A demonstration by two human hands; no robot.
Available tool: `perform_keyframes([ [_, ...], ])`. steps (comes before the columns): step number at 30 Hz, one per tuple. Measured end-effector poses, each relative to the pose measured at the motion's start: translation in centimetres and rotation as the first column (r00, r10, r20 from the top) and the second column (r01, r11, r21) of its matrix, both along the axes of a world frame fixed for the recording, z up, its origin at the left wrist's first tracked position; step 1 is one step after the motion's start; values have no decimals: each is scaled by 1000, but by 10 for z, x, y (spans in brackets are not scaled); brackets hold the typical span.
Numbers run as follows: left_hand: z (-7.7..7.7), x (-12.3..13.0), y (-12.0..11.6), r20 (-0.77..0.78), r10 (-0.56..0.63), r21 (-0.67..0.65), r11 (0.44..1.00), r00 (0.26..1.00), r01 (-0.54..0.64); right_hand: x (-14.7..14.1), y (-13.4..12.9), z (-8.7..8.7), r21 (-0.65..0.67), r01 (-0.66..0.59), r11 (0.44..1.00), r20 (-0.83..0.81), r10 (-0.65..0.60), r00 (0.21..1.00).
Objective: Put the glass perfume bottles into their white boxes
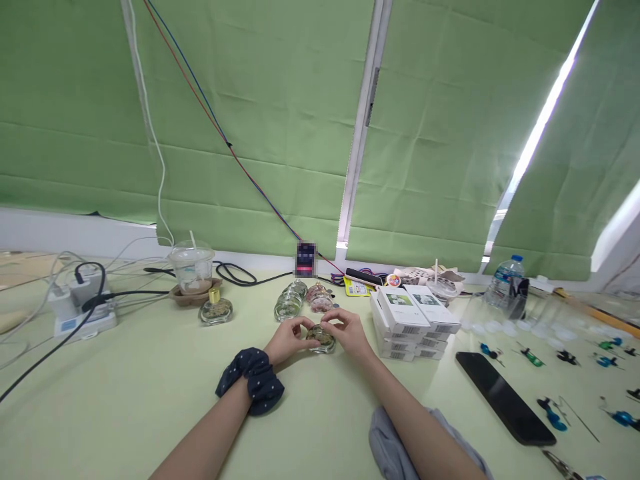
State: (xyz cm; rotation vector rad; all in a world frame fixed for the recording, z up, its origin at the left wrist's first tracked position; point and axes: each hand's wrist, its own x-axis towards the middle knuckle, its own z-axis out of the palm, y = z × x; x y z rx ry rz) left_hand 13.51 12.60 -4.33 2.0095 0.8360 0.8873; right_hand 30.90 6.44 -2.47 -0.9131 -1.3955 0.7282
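Note:
A small round glass bottle [323, 340] with greenish contents rests on the pale green table. My left hand [291, 340] pinches its left side. From the right, my right hand [346, 329] reaches over it, thumb and forefinger curled at its top; what the fingertips grip there is too small to make out. Just behind stand several similar clear-green bottles [289, 301] in a row, with pinkish bottles [319, 298] beside them. Farther left, a bottle with a gold cap [215, 309] stands alone.
White boxes [410, 319] are stacked right of my hands. A black phone [504, 398], small coloured pieces [553, 413] and a water bottle [503, 280] lie or stand farther right. At left are a plastic cup [193, 268] and a power strip [85, 321]. Grey cloth [393, 443] lies under my right forearm.

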Motion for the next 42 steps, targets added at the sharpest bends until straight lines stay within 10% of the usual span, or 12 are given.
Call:
perform_keyframes([
  [13, 27, -15, 0, 346, 171, -273, 959, 923, -76, 5, 3, -4, -21, -64, 998, -7, 64, 998],
  [23, 70, -4, -21, 686, 29, -338, 898, 727, 283, -5, -18, 25, 366, 115, 924, 282, -227, 932],
  [31, 78, 17, -47, 651, -150, -258, 878, 744, 403, -13, -24, 32, 500, 74, 863, 452, -332, 828],
  [38, 70, 7, -34, 504, -156, -62, 974, 850, 216, -5, -17, 33, 185, 334, 924, -110, -318, 942],
  [42, 46, -3, -21, 198, -124, -16, 991, 972, 130, 7, -7, 27, -22, 246, 969, -326, -240, 914],
])
